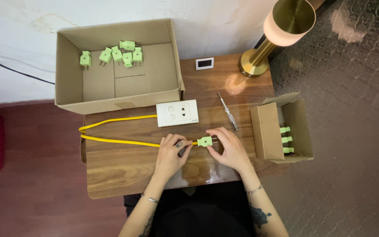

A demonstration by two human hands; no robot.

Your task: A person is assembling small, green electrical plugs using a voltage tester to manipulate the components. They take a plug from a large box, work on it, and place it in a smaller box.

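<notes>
Item: pale green plastic two-pin plug (205, 141), fitted to the end of a thin yellow cable (115, 140), lay near the middle of the dark wooden tabletop (123, 171), between the two hands, pins pointing right.

Left hand (172, 153): rested on the table just left of the plug, fingers curled and pinching the yellow cable where it entered the plug.

Right hand (230, 149): fingertips closed on the pin end of the plug, thumb below and forefinger above.

Cable: ran left from the plug, doubled back in a loop at the table's left edge, and returned to a white rectangular wall socket plate (177, 113) lying flat, far of the hands.

Right of the socket plate: a slim screwdriver with a clear handle (228, 112), lying loose, apart from both hands.

Far left: a large open cardboard box (71, 79), holding a cluster of loose green plugs (119, 55).

Right edge: a small open cardboard box (266, 131), three green plugs (286, 140) showing inside.

Far side: a small white digital display (205, 63); a brass table lamp (281, 26), lit.
</notes>
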